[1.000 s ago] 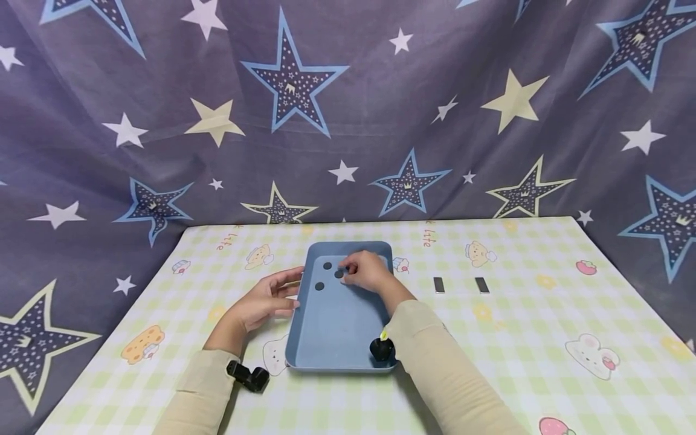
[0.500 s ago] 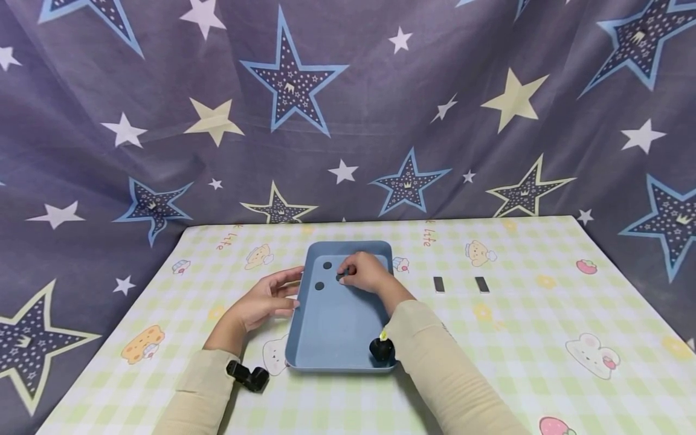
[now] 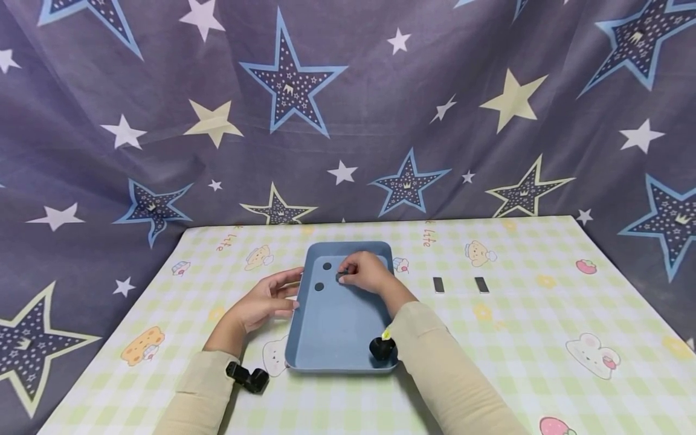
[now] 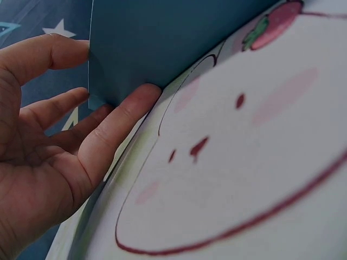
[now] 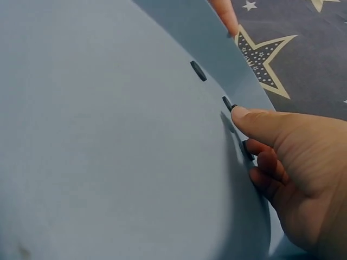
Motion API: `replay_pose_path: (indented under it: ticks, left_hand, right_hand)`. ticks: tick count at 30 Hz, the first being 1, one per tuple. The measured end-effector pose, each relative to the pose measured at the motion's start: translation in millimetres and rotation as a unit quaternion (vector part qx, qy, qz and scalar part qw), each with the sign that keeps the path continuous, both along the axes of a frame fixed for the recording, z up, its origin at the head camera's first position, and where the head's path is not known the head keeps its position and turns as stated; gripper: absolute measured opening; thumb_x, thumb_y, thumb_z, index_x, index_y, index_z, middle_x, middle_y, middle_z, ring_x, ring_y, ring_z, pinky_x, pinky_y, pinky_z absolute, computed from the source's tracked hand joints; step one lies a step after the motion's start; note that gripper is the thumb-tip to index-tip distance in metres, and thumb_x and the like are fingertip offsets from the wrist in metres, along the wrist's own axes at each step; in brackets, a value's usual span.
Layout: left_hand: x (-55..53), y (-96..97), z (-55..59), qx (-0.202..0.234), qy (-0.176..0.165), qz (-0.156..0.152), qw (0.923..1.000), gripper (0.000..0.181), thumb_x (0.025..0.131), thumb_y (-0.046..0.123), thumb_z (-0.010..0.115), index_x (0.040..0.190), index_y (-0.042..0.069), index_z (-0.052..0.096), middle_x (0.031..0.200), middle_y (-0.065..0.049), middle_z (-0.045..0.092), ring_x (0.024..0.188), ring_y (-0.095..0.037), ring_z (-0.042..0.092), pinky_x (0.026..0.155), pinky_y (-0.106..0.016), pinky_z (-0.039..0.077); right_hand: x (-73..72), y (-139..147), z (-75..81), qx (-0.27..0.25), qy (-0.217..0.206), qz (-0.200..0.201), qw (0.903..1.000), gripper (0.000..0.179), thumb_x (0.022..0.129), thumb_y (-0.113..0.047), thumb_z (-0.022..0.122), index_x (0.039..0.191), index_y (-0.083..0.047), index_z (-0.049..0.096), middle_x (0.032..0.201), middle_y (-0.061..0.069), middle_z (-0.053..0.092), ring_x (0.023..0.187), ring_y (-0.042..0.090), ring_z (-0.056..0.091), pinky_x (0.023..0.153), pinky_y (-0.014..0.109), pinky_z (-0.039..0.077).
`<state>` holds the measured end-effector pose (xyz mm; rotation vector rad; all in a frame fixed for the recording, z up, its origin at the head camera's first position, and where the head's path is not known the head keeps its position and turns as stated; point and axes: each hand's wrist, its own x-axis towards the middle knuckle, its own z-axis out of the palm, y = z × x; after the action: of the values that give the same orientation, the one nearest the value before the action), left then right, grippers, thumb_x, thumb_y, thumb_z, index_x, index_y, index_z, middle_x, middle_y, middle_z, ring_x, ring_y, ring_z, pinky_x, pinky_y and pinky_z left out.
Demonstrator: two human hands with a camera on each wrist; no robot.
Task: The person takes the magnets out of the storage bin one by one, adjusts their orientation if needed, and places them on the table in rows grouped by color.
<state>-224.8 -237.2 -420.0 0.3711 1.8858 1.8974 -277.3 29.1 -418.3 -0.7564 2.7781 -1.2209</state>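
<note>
A blue-grey rectangular tray (image 3: 337, 326) lies in the middle of the table. Inside its far part are small flat black discs, among them a nearer-left disc (image 3: 319, 286) and a farther-left disc (image 3: 327, 266). My right hand (image 3: 367, 272) reaches into the tray and pinches a black disc (image 3: 340, 277) close to the tray floor, partly hidden by the fingertips. In the right wrist view another dark disc (image 5: 248, 150) shows by the curled fingers. Outside the tray's left wall, my left hand (image 3: 264, 300) touches that wall with extended fingers.
Two small dark rectangular pieces (image 3: 438, 285) (image 3: 482, 285) lie on the checked tablecloth (image 3: 522, 356) right of the tray. A star-patterned curtain (image 3: 348, 145) hangs behind the table. Each wrist carries a black camera (image 3: 248, 377).
The disc at my right fingertips has shifted slightly toward me, and the fingers have closed in on it. My left hand and the tray have stayed put.
</note>
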Motion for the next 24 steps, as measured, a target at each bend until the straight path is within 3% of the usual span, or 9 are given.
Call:
replay_pose_path:
  ticks: [9, 24]
  left_hand:
    - [-1.4, -0.5, -1.5, 0.003, -0.002, -0.005, 1.0000, 0.081, 0.081, -0.009, 0.065, 0.153, 0.001, 0.027, 0.153, -0.025, 0.029, 0.134, -0.037, 0.040, 0.088, -0.038, 0.054]
    - [0.9, 1.5, 1.2, 0.006, 0.006, -0.013, 0.9999, 0.082, 0.081, -0.008, 0.063, 0.153, -0.001, 0.024, 0.153, -0.027, 0.027, 0.135, -0.040, 0.038, 0.087, -0.037, 0.054]
  right_hand:
    - [3.7, 0, 7.0, -0.036, -0.021, 0.006, 0.9991, 0.014, 0.085, -0.010, 0.076, 0.099, -0.007, 0.075, 0.078, 0.000, 0.062, 0.064, 0.011, 0.053, 0.058, 0.023, 0.046]
    - [6.6, 3, 25.4, -0.069, -0.038, 0.020, 0.9967, 0.016, 0.088, -0.012, 0.074, 0.103, -0.008, 0.074, 0.081, 0.001, 0.064, 0.066, 0.014, 0.058, 0.058, 0.026, 0.049]
